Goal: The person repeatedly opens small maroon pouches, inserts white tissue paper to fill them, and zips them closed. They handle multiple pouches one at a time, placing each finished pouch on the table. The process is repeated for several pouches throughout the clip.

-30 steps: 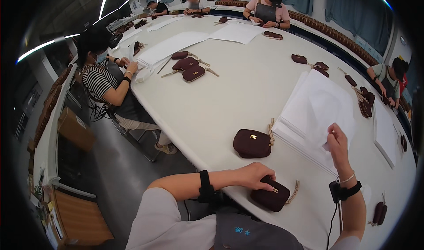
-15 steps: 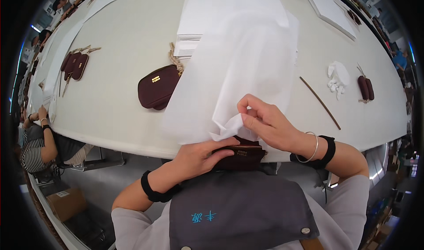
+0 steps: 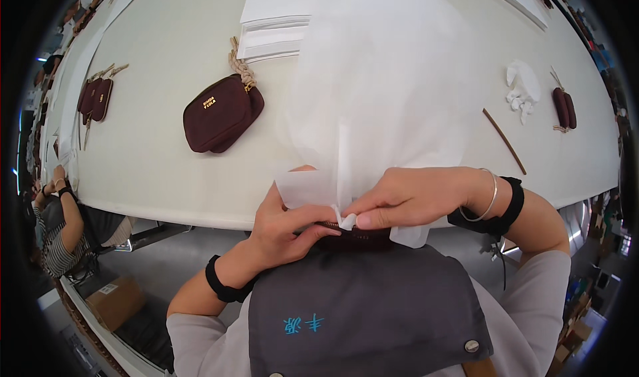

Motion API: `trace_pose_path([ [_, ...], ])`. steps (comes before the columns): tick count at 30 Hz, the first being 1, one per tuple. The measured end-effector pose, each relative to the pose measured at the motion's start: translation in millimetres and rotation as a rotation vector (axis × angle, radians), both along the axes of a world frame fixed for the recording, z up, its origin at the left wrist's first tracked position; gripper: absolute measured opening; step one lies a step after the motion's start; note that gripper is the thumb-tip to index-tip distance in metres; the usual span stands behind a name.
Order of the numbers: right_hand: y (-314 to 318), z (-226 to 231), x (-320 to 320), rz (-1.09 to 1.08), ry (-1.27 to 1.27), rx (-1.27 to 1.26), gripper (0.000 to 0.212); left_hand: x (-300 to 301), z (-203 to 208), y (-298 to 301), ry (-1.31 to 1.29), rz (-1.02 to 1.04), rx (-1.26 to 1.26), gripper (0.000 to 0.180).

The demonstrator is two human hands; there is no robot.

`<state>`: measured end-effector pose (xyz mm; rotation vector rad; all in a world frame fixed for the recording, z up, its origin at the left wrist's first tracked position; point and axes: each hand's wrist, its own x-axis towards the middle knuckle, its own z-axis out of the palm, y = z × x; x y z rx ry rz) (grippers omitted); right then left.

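Observation:
At the table's near edge, a small dark maroon zip pouch [image 3: 356,242] is held close to my apron. My left hand [image 3: 283,227] grips the left end of its zipped opening between thumb and fingers. A large thin sheet of white tissue paper [image 3: 393,104] runs from the table down to the pouch. Its gathered end is pinched by my right hand [image 3: 413,197] right at the opening, and a loose flap hangs over the pouch's right side. How much paper is inside is hidden by my fingers.
Another maroon pouch [image 3: 216,117] with a beige cord lies left of the paper, beside a stack of white sheets [image 3: 273,34]. Rightward are a brown stick [image 3: 504,141], crumpled white paper [image 3: 522,87] and small maroon pieces [image 3: 564,107]. A person [image 3: 63,234] sits at far left.
My right hand has come down to the pouch's opening with the paper pinched in it. A paper flap now hangs on the pouch's right. The whole view has shifted slightly.

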<state>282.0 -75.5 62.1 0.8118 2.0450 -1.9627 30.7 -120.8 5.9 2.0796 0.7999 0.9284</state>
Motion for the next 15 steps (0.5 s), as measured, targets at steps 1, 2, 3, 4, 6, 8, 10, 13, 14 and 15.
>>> trace_pose_path([
  [1, -0.3, -1.9, -1.1, 0.036, 0.004, -0.013, 0.039, 0.8, 0.5, -0.4, -0.004, 0.027, 0.062, 0.027],
  [2, -1.2, -4.4, -2.3, 0.072, 0.008, -0.026, 0.041, -0.4, -2.9, -0.5, -0.009, -0.007, 0.063, 0.03],
  [3, -2.7, -6.5, -3.7, 0.109, 0.012, -0.038, 0.042, -2.8, -9.2, -1.0, -0.014, -0.041, 0.063, 0.033],
  [4, -6.6, -9.1, -2.5, 0.072, 0.038, -0.039, 0.043, -4.0, -14.1, -1.2, -0.023, -0.081, 0.062, 0.036],
  [6, -17.4, -16.9, -2.6, 0.047, 0.047, 0.039, 0.038, -9.2, -12.8, -3.7, -0.036, -0.031, -0.018, 0.048],
  [8, -24.7, -23.1, -2.8, 0.018, 0.092, 0.127, 0.033, -10.2, -7.7, -7.4, -0.114, 0.039, -0.16, 0.058],
  [10, -29.0, -27.4, -2.1, -0.019, 0.177, 0.22, 0.03, -6.4, -0.9, -12.6, -0.256, 0.125, -0.365, 0.065],
  [13, -27.4, -17.0, -7.0, 0.003, 0.083, 0.247, 0.025, -14.3, 9.7, -13.0, 0.108, -0.072, -0.219, 0.066],
  [14, -27.9, -17.6, -7.5, -0.001, 0.072, 0.239, 0.025, -15.2, 9.8, -15.1, 0.145, -0.067, -0.237, 0.063],
  [15, -28.5, -19.2, -7.9, -0.005, 0.06, 0.231, 0.026, -16.2, 9.2, -17.5, 0.182, -0.063, -0.255, 0.06],
])
